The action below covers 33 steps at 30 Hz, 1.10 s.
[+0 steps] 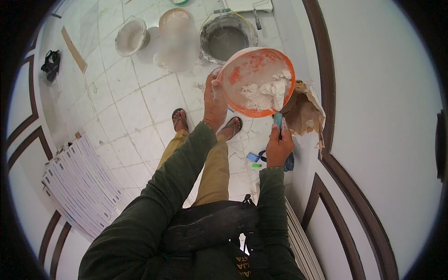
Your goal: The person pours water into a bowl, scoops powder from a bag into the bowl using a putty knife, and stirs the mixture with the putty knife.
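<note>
My left hand (215, 100) grips the left rim of an orange bowl (256, 63), which is tilted so its inside shows. White paste (263, 93) lies in clumps in the lower right part of the bowl. My right hand (279, 144) is closed around the teal handle of a tool (278, 118) at the bowl's lower edge. The tool's blade reaches into the bowl and is covered by paste. Behind the bowl, on the floor, stands a bucket (204, 44) with grey contents.
A whitish bucket (131, 36) stands at the upper left. A torn paper bag (305, 112) leans by the right wall. Striped panels (81, 182) lie at the left. Near my feet are a blue packet (253, 157) and a green lighter (256, 165).
</note>
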### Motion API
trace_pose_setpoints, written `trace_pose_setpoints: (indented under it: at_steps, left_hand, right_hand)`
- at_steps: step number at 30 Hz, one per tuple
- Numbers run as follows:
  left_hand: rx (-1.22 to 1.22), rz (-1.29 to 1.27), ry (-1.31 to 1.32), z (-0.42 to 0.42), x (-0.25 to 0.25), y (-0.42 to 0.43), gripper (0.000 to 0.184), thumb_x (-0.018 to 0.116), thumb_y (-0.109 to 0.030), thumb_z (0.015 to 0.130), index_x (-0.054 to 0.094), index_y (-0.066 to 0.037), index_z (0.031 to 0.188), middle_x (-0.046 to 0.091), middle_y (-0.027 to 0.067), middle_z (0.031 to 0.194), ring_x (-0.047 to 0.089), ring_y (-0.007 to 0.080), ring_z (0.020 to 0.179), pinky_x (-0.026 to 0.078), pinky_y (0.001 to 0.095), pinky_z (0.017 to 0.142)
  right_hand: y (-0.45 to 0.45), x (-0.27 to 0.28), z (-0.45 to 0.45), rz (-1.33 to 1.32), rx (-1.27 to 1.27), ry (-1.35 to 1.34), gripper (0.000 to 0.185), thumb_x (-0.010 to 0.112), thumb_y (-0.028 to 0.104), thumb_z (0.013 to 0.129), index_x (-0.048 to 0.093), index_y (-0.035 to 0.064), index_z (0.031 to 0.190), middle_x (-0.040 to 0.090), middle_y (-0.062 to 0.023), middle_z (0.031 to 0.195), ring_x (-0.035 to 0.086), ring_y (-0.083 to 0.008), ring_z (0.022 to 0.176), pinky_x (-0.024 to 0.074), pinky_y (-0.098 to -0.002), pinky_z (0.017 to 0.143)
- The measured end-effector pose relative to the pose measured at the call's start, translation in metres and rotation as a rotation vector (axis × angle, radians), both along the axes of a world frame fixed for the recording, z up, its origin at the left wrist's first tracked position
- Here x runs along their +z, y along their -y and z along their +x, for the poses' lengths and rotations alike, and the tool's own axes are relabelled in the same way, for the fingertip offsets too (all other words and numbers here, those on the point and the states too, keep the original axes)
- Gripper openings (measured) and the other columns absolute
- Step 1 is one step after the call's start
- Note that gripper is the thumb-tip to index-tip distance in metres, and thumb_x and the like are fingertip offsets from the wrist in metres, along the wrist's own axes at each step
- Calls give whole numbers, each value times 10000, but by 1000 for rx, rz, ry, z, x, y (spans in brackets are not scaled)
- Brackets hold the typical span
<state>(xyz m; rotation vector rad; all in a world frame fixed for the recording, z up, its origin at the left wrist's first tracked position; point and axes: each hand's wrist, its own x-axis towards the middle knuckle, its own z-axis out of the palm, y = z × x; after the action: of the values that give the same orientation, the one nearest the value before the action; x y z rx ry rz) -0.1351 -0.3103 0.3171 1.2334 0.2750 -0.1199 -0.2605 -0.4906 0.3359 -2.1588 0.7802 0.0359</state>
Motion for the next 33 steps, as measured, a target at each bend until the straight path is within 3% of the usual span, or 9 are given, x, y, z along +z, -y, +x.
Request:
trace_pose_setpoints:
  at_steps: [6, 9, 15, 18, 21, 24, 27, 30, 33]
  left_hand:
    - [3, -18, 6, -1, 1, 0, 692, 359, -595, 954, 426, 0, 1303, 488, 90, 1265, 466, 172, 1185, 370, 318, 1019]
    - [8, -36, -8, -2, 0, 0, 701, 364, -602, 950, 424, 1, 1303, 490, 90, 1262, 468, 173, 1179, 370, 317, 1017]
    - [-3, 16, 23, -2, -2, -1, 688, 369, -596, 953, 430, -8, 1306, 499, 88, 1249, 473, 171, 1169, 368, 319, 1016]
    - [-1, 16, 24, -3, -5, -2, 680, 366, -592, 956, 434, -12, 1305, 502, 87, 1246, 472, 172, 1170, 366, 323, 1019]
    - [1, -10, -19, -3, 0, -2, 680, 364, -594, 956, 434, -14, 1304, 500, 87, 1250, 469, 170, 1172, 366, 323, 1020]
    - [12, -1, -3, -2, -1, 0, 669, 364, -587, 960, 436, -18, 1302, 501, 85, 1251, 468, 166, 1171, 368, 321, 1018]
    - [2, 28, 20, -2, 0, 0, 668, 361, -586, 961, 434, -18, 1305, 505, 87, 1251, 468, 165, 1173, 369, 322, 1020]
    - [0, -16, 4, -2, -4, -2, 671, 358, -590, 959, 433, -22, 1308, 507, 91, 1257, 467, 168, 1179, 368, 321, 1022]
    - [3, 32, 8, -2, -5, -4, 674, 358, -595, 957, 436, -27, 1309, 507, 92, 1264, 467, 168, 1180, 368, 317, 1021]
  right_hand:
    - [-12, 22, 13, -145, 89, 113, 348, 614, 89, 875, 604, -54, 1193, 639, -182, 903, 613, -283, 778, 492, -372, 695]
    - [-12, 17, 13, -216, 127, 315, 349, 613, 83, 873, 605, -44, 1198, 634, -177, 929, 620, -293, 814, 497, -386, 721]
    - [-12, 26, 11, -256, 169, 184, 346, 623, 75, 862, 610, -35, 1190, 634, -191, 1003, 634, -316, 851, 508, -392, 746]
    - [-14, 37, 13, -127, 7, 269, 327, 637, 71, 848, 627, -35, 1157, 636, -206, 1005, 641, -313, 841, 511, -380, 721]
    - [-7, 29, 7, -164, 113, 296, 306, 645, 67, 839, 641, -38, 1126, 636, -203, 981, 647, -289, 822, 508, -365, 696]
    - [-8, 35, 2, -129, 134, 104, 248, 653, 50, 844, 660, -18, 1082, 668, -153, 960, 646, -206, 864, 499, -326, 749]
    - [-11, 44, 6, -73, 247, 138, 260, 641, 65, 841, 652, -47, 1075, 642, -192, 956, 648, -287, 821, 506, -369, 693]
    - [-11, 48, 6, -98, 241, 202, 254, 632, 63, 848, 649, -42, 1079, 641, -186, 946, 643, -305, 813, 504, -375, 694]
    - [-2, 41, 4, -147, 141, 237, 215, 652, 70, 840, 665, -18, 1036, 657, -156, 915, 645, -260, 828, 495, -338, 730]
